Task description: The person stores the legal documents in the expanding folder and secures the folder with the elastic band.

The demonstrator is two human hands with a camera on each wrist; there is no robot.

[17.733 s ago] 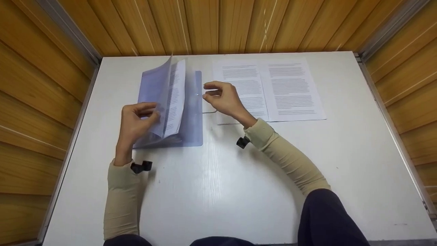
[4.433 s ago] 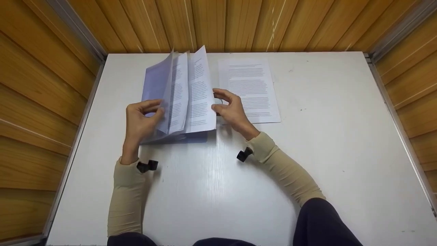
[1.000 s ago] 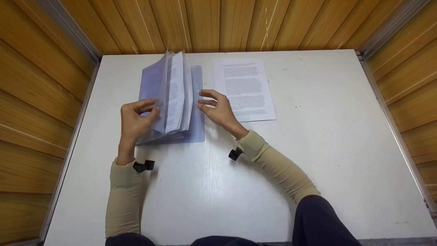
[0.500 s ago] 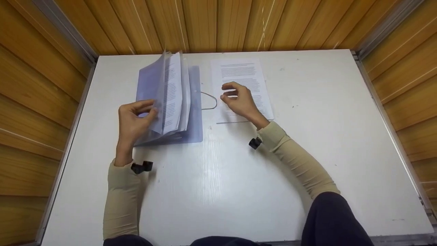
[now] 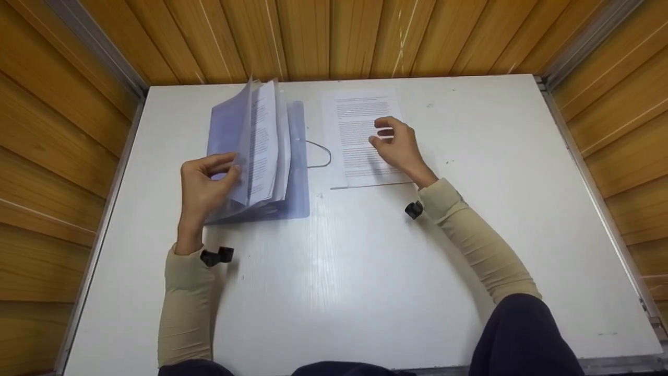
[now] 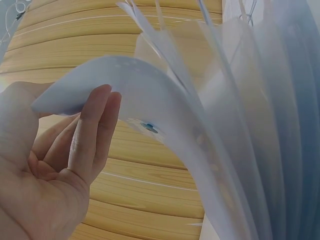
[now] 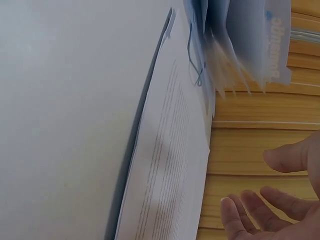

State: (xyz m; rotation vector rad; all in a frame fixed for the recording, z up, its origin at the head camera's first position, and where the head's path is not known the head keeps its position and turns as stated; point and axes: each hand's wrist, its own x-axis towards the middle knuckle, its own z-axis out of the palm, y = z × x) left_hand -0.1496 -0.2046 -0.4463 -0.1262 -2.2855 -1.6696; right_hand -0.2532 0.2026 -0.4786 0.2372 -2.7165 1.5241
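Observation:
A translucent blue display folder (image 5: 298, 196) stands fanned open at the left of the table, with printed sheets (image 5: 262, 143) among its clear pockets. My left hand (image 5: 201, 188) holds back its raised cover and leaves; in the left wrist view the bent plastic leaf (image 6: 135, 85) sits between thumb and fingers. From the folder's right edge an elastic cord (image 5: 330, 156) loops out onto the table. My right hand (image 5: 399, 146) hovers over a stack of printed paper (image 5: 355, 164), fingers loosely bent and holding nothing. Part of that stack is hidden beneath it.
The white table (image 5: 313, 292) meets a wooden slatted wall (image 5: 308, 42) at the back, with more slatted walls on both sides. A black wrist camera (image 5: 216, 256) sits on the left cuff, and another camera (image 5: 414, 210) on the right.
The right hand left the folder's edge and moved right over the paper, uncovering the elastic cord. Earlier two paper stacks lay at the right; one is there now. The left hand keeps its hold.

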